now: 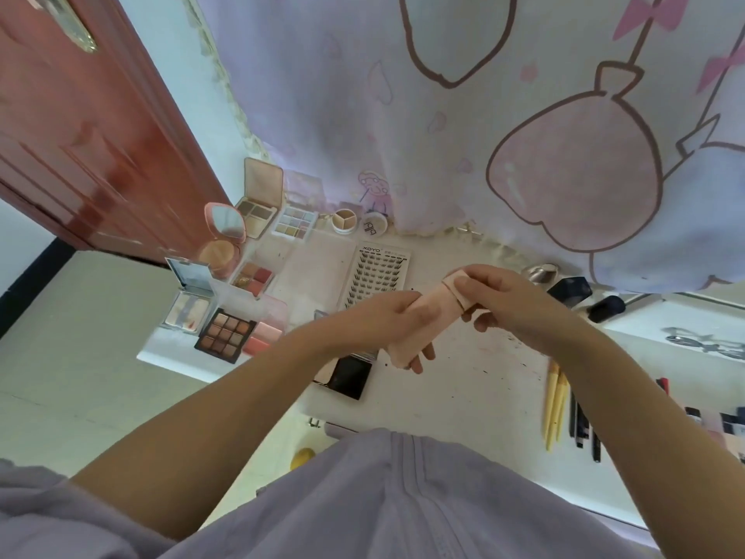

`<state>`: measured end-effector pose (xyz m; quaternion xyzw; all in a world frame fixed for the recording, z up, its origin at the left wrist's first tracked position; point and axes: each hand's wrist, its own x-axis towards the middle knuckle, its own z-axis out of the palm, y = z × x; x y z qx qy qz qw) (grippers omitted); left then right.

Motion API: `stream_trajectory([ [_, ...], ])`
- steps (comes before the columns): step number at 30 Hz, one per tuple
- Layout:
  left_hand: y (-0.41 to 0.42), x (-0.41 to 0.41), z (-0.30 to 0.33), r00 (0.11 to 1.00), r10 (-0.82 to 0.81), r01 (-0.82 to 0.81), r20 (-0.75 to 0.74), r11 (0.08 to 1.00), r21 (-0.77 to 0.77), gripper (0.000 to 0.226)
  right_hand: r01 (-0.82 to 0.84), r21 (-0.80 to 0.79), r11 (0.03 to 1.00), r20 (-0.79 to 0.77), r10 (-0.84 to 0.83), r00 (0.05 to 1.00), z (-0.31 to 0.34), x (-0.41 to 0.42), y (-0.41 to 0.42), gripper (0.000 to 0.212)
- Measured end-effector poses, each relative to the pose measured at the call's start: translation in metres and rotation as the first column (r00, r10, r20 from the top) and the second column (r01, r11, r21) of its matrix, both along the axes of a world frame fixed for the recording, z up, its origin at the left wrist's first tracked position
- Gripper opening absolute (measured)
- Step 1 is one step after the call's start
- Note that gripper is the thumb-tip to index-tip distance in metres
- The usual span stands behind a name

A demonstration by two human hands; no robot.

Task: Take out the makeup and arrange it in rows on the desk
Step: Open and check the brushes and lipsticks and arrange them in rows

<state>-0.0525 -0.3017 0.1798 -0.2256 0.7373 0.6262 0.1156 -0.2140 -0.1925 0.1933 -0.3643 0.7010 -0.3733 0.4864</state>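
Observation:
Both hands hold a pale pink makeup box above the middle of the white desk. My left hand grips its lower body, and my right hand pinches the flap at its upper end. On the left of the desk lie open makeup items: a brown eyeshadow palette, a red blush palette, a pastel palette, a pink mirror compact and a false-lash card.
A black case lies under my left wrist. Yellow and black pencils lie in a row at the right, with dark bottles behind them. A cartoon-print curtain hangs at the back; a red door stands at the left.

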Motion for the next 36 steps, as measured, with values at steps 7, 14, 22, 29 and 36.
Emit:
stream_trajectory([
  [7, -0.050, 0.002, 0.002, 0.957, 0.240, -0.289, 0.159, 0.800, 0.527, 0.027, 0.306, -0.127, 0.943, 0.338, -0.249, 0.908, -0.002, -0.027, 0.006, 0.023],
  [14, -0.080, -0.056, -0.032, 0.825, 0.494, -0.551, 0.274, 0.809, 0.202, 0.032, 0.490, 0.209, 0.846, 0.255, -0.531, 0.808, -0.058, -0.035, -0.014, 0.025],
  [22, -0.082, -0.125, -0.065, 0.773, 0.519, -0.586, 0.366, 0.804, 0.098, 0.032, 0.585, 0.270, 0.765, 0.131, -0.631, 0.765, -0.101, -0.058, -0.067, 0.015],
  [29, -0.079, -0.151, -0.087, 0.857, 0.417, -0.271, 0.302, 0.864, -0.424, 0.026, 0.607, 0.258, 0.752, -0.130, -0.595, 0.793, -0.128, -0.077, -0.089, 0.026],
  [36, -0.078, -0.157, -0.087, 0.895, 0.353, -0.147, 0.272, 0.810, -0.567, 0.027, 0.568, 0.252, 0.783, -0.316, -0.489, 0.813, -0.132, -0.079, -0.099, 0.024],
])
